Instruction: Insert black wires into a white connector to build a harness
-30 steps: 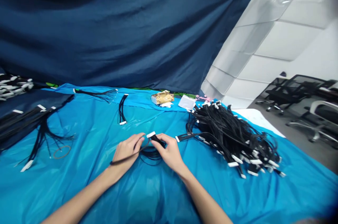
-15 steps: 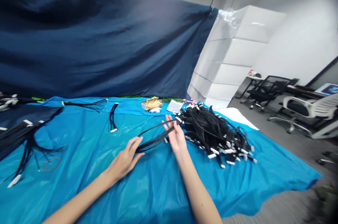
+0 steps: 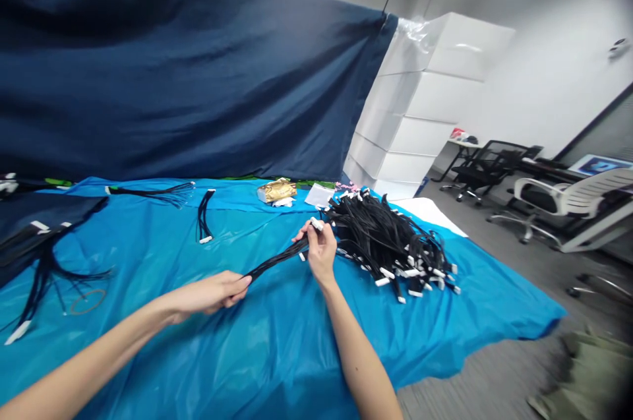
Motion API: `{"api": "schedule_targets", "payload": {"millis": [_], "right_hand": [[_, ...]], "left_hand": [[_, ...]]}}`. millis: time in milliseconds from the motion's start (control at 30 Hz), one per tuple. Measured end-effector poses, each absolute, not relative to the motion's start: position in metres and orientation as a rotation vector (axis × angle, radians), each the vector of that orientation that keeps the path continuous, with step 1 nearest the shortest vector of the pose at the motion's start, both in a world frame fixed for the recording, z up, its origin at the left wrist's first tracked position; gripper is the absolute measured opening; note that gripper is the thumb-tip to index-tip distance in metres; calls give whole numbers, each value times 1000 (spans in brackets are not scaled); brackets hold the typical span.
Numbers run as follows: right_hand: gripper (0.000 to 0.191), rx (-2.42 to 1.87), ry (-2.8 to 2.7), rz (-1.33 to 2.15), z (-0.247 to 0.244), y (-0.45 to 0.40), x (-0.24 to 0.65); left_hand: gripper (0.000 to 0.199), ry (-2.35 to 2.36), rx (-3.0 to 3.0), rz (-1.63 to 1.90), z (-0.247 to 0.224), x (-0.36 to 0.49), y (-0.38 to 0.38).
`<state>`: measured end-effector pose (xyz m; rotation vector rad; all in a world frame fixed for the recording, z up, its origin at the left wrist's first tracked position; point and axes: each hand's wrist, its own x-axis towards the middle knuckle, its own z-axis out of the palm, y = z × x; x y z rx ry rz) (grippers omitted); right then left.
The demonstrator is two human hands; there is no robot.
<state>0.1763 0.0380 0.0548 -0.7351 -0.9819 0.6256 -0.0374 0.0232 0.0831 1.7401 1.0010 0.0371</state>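
A bundle of black wires, a wire harness (image 3: 277, 260), stretches between my two hands above the blue sheet. My left hand (image 3: 225, 289) is closed around its lower left end, and whatever lies inside that fist is hidden. Near the white connector at the upper right end, my right hand (image 3: 321, 250) pinches the harness between thumb and fingers. Just right of that hand lies a large heap of black wire harnesses (image 3: 386, 229) with white connectors. A short harness (image 3: 202, 215) rests on the sheet beyond my left hand.
The blue sheet (image 3: 163, 255) covers the work surface. At its back lie a gold packet (image 3: 277, 192) and a white packet (image 3: 319, 196). More harnesses (image 3: 44, 275) and a brown rubber band (image 3: 88, 302) are at left. White boxes (image 3: 420, 103) stand stacked behind.
My right hand has gone from open fingers under the connector to a pinch near it. My left hand has closed on the wires and shifted left; the loose strands are now drawn together.
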Motion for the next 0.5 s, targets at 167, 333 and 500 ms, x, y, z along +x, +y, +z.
{"api": "schedule_targets", "payload": {"millis": [167, 333, 500], "right_hand": [[20, -851, -992, 503, 63, 35, 180], [25, -962, -929, 359, 84, 19, 205], [26, -1118, -704, 26, 117, 8, 279]], "left_hand": [[34, 846, 1337, 349, 83, -45, 12], [44, 915, 1367, 1066, 111, -54, 1], [38, 1085, 1488, 1012, 142, -90, -27]]}}
